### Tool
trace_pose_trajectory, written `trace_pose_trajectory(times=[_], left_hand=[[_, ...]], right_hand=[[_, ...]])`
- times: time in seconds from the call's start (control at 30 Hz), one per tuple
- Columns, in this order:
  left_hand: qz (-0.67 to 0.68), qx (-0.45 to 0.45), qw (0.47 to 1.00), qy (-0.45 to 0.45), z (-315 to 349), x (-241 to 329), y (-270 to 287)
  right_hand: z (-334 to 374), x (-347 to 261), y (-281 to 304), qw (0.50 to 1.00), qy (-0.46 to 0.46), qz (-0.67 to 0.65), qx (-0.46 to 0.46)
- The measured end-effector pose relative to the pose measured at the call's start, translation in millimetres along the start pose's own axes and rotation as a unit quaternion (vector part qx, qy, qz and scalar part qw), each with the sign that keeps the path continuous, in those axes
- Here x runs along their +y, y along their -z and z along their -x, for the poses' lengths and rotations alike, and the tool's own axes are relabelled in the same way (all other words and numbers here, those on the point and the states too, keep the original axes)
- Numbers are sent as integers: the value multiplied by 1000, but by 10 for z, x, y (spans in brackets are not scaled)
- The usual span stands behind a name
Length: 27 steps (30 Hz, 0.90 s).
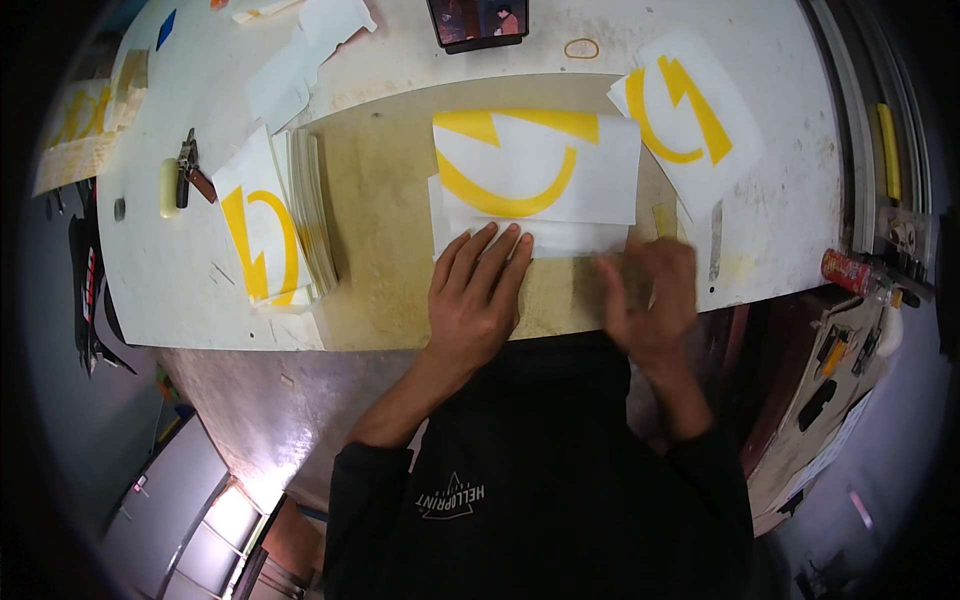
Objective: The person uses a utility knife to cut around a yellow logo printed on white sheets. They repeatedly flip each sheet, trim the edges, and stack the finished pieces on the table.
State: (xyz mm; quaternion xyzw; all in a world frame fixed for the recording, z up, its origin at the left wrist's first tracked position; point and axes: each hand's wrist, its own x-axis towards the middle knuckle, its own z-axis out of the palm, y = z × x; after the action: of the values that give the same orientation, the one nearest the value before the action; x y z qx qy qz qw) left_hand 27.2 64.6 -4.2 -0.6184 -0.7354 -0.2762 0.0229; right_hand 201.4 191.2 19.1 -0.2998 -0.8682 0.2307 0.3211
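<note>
Touching the yellow-printed sheet (537, 165) on the bench (375, 260), the left hand (474, 300) lies flat, grip unclosed; the right hand (655, 300) shows a wide grip. Left of the sheet stands a paper stack (275, 225); right, a loose sheet (688, 125).

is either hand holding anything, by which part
The left hand grips nothing, resting on the near edge of the yellow-marked paper; the right hand is too blurred to tell.

Lit screen (483, 22), red cylindrical container (845, 271)
</note>
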Motion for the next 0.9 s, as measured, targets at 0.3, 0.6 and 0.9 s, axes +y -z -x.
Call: trace_pose_trajectory(times=[0.3, 0.6, 0.9], left_hand=[[27, 9, 1000, 5, 97, 65, 10], [6, -49, 998, 49, 464, 22, 260], [-15, -90, 992, 87, 699, -92, 403]], right_hand=[[295, 60, -182, 993, 61, 48, -84], [351, 102, -85, 991, 68, 61, -94], [375, -321, -458, 982, 93, 62, -153]])
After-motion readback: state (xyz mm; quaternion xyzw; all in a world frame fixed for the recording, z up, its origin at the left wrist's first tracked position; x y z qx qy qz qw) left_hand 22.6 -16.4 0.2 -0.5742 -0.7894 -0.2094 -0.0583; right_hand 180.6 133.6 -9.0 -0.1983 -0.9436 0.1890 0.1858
